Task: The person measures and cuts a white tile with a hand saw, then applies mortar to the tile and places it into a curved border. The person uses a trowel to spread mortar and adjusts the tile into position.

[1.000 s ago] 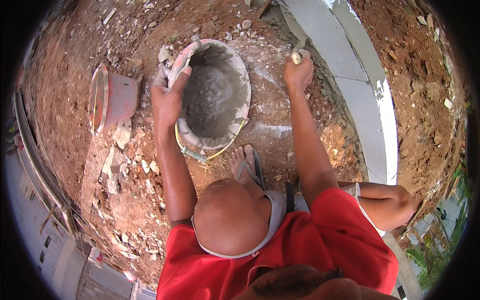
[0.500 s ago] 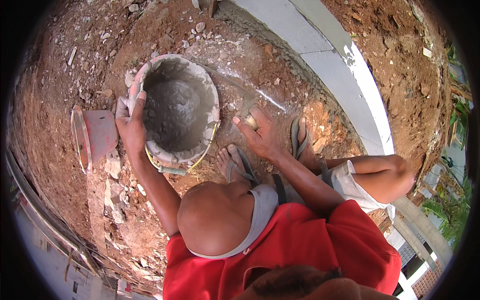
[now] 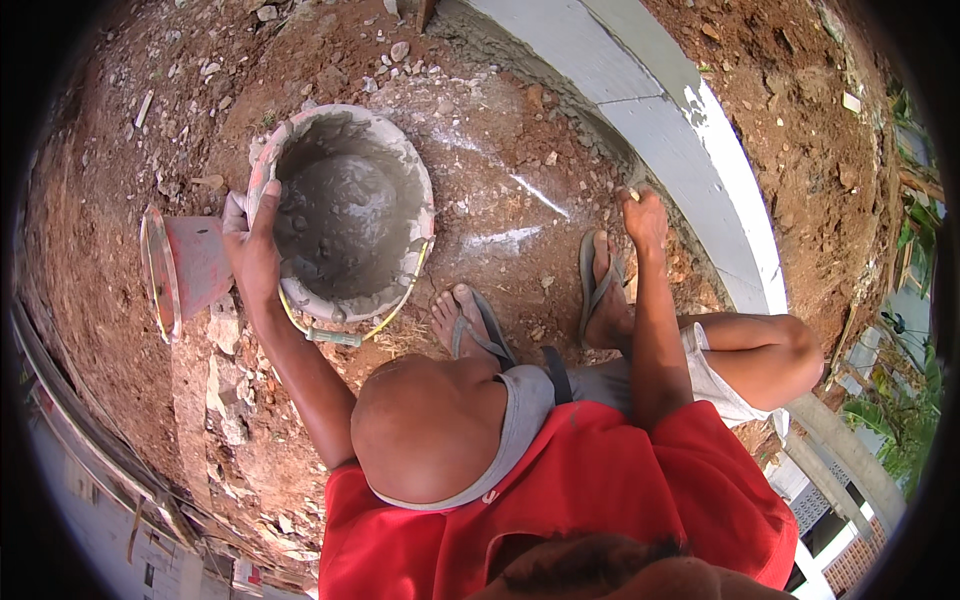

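Note:
A round bucket (image 3: 424,190) with a mortar-crusted rim stands on the ground at left of centre. Wet grey mortar (image 3: 350,205) fills much of it. My left hand (image 3: 255,240) is closed on the bucket's left rim, thumb inside and fingers outside. Off to the right, my right hand (image 3: 645,222) makes a fist around a trowel, beside the foot of a grey wall (image 3: 665,130). Only a bit of the pale handle (image 3: 634,196) shows clearly; the blade hardly stands out from the grey mortar strip (image 3: 560,95) along the wall's base.
A smaller reddish bucket (image 3: 195,262) lies on its side left of the mortar bucket. The bucket's yellow wire handle (image 3: 408,300) hangs toward me. Broken stones (image 3: 228,385) and reddish soil surround my sandalled feet (image 3: 470,325). Green plants (image 3: 905,420) grow at the far right.
My right hand has moved right with the trowel, from beside the bucket to the wall's base. The bucket has shifted slightly left, my left hand still on its rim.

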A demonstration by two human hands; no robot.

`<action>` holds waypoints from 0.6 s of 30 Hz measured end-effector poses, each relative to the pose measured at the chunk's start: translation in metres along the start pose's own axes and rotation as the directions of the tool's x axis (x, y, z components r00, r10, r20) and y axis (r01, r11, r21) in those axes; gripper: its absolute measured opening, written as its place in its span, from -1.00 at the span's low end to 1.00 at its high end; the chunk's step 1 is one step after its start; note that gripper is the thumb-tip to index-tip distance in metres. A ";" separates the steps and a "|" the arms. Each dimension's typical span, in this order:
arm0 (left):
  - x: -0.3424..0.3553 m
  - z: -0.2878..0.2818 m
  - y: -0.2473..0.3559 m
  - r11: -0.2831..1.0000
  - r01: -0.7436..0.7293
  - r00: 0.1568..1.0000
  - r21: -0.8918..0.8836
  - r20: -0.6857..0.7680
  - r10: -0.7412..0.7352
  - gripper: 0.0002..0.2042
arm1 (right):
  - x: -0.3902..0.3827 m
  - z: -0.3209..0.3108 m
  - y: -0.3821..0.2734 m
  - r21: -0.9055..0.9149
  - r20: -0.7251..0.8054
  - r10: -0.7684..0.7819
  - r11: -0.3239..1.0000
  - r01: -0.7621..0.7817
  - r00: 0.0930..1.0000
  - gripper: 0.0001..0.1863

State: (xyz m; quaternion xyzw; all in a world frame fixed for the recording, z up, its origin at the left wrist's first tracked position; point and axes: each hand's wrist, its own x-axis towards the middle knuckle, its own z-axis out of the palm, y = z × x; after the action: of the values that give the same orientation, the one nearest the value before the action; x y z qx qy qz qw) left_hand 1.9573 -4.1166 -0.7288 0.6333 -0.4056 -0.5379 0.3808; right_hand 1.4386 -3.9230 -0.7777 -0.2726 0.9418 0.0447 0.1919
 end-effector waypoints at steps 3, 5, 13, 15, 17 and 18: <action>-0.001 0.000 0.001 0.998 -0.029 0.999 0.051 -0.030 0.031 -0.72 | -0.002 -0.014 0.008 0.101 0.019 0.049 0.994 -0.050 0.999 -0.37; -0.002 0.003 0.002 0.995 -0.084 0.995 0.050 -0.057 0.087 -0.82 | -0.010 -0.018 0.014 0.102 -0.023 0.082 0.992 -0.079 0.996 -0.32; -0.001 -0.001 0.002 0.998 -0.041 0.999 -0.040 -0.022 0.040 -0.78 | -0.041 -0.010 0.048 0.079 -0.108 0.077 0.995 -0.069 0.991 -0.32; -0.002 -0.002 0.002 0.998 -0.041 0.999 -0.042 -0.023 0.040 -0.76 | -0.038 -0.011 0.044 0.050 0.033 0.053 0.997 -0.055 0.998 -0.35; -0.001 0.002 0.002 0.995 -0.091 0.996 -0.035 -0.018 0.091 -0.79 | -0.027 -0.016 0.032 0.006 0.111 0.084 0.996 -0.085 0.990 -0.37; 0.006 -0.003 -0.006 0.998 -0.069 0.998 -0.001 0.002 0.069 -0.79 | -0.020 -0.007 0.038 0.009 0.066 0.115 0.993 -0.115 0.991 -0.38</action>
State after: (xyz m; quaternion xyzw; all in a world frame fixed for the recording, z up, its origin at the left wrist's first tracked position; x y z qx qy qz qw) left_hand 1.9614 -4.1201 -0.7361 0.6180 -0.4275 -0.5254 0.3993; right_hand 1.4313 -3.8823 -0.7646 -0.2150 0.9494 0.0586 0.2215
